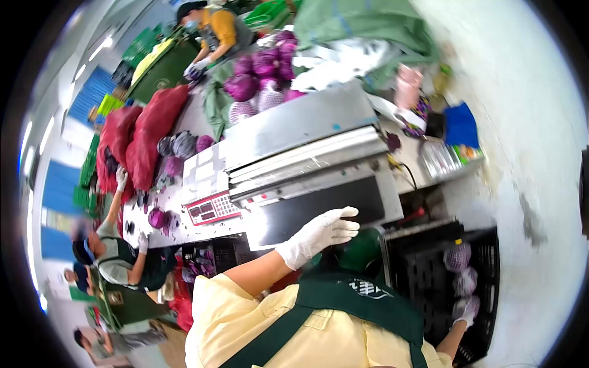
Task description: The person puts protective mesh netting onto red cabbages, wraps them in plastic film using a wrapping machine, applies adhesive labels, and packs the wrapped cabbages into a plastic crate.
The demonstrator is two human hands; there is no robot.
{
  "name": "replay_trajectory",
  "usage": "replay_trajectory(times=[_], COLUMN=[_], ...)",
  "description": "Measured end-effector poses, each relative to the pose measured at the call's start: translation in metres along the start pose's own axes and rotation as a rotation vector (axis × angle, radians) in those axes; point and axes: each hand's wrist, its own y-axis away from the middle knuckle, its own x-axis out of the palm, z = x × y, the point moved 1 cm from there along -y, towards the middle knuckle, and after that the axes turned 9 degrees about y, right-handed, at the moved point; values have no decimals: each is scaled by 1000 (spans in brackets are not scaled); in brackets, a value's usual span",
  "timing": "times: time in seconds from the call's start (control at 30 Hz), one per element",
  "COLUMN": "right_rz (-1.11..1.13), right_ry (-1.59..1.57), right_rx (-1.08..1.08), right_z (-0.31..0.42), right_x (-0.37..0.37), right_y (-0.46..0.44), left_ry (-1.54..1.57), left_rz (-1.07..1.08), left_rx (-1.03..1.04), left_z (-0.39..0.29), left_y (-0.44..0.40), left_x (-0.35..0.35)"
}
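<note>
Left hand [322, 236], white-gloved, fingers extended and a little spread, gripping nothing; it is over the near edge of the black plate [343, 199], contact cannot tell. Right hand [467, 313], also gloved, at the lowest netted ball [469, 303] in the black crate [492, 276]; fingers partly hidden, cannot tell if pinching or only resting. Two more netted balls [461, 271] sit in line beyond it, along the crate's right side; crate floor shows left of them, so room that way, while the right rim stands near the white wall [534, 153]. Above the left hand, bare plate runs up to the long metal bar [307, 162]; plate's right end stops short of the machine edge. Metal cover [300, 126] behind bar, red-framed keypad [211, 210] at left end. White table [196, 234] carries on left: purple cabbages [264, 67] piled behind the machine, red sacks [147, 135] further left, green sack [368, 24] at the back. Co-worker [123, 254] on left, one glove at a red sack; another co-worker [218, 30] at far end, both hands low over the table
</note>
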Motion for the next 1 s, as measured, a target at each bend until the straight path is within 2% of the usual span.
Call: replay_trajectory(times=[0.03,0.07,0.1,0.13,0.17,0.2,0.23,0.27,0.3,0.33,0.4,0.43,0.47,0.53,0.57,0.6,0.63,0.67,0.7,0.73,0.77,0.8,0.83,0.87,0.9,0.93,0.97,1.0], right_rz=[-358,-451,-211,83,390,738,1091,1339,1249,1636,1952,1951,1909,1752,1621,1415,1298,949,572,555,555,684,815,789,769,900,1037,1103], right_ry=[300,400,22,-108,-269,-440,-556,-483,-248,-262,-148,17,181,475,492,594,755,902,1035,1203,1212,1239,1264,1407,1319,1402,1467,1355], right_rx=[-123,-641,-955,-937,-1058,-1068,-1132,-1230,-1476,-1392,-1063,-935,-901,-866,-908,-1185,-1655,-1889,-2079,-2030,-2028,-2074,-2116,-1844,-1897,-1873,-1847,-1863], right_z=[43,81,114,171,209,239,262,288,304,317,333,338,342,341,336,333,345,346,344,346,347,345,346,338,321,327,335,338], right_x=[-10,-2,19,20,34,51,84,99,108,135,200,244,294,407,462,436,480,489,492,489,522,571,600,573,589,597,555,533], right_y=[59,89,112,237,325,395,443,525,616,673,779,823,864,932,953,992,1004,1019,1033,1042,1041,1038,1039,1048,1050,1037,1045,1045], left_ry=[0,-37,-14,12,4,-10,-53,-14,24,34,241,310,318,321,321,386,390,324,256,262,-426,-1126,-1073,-1071,-270,519,509,514], left_rz=[-15,-60,-174,-15,-53,-94,-336,-345,-350,-341,-464,-571,-560,-445,-387,-330,-318,-493,-673,-674,-832,-935,-832,-838,-748,-582,-585,-549], left_rx=[67,160,210,348,463,577,660,683,701,707,721,651,653,586,553,564,565,535,496,491,435,345,247,249,326,369,383,409], left_z=[-16,-36,-62,-85,-115,-146,-185,-219,-252,-283,-334,-352,-365,-386,-395,-403,-411,-408,-404,-404,-406,-415,-418,-421,-418,-414,-415,-412], left_y=[10,19,28,24,26,29,39,33,22,9,-21,-33,-53,-121,-164,-220,-228,-220,-212,-205,-197,-197,-216,-227,-237,-241,-235,-227], left_x=[-20,-40,-58,-108,-134,-159,-162,-193,-222,-242,-267,-269,-283,-346,-382,-431,-428,-415,-407,-399,-390,-388,-404,-401,-394,-386,-384,-381])
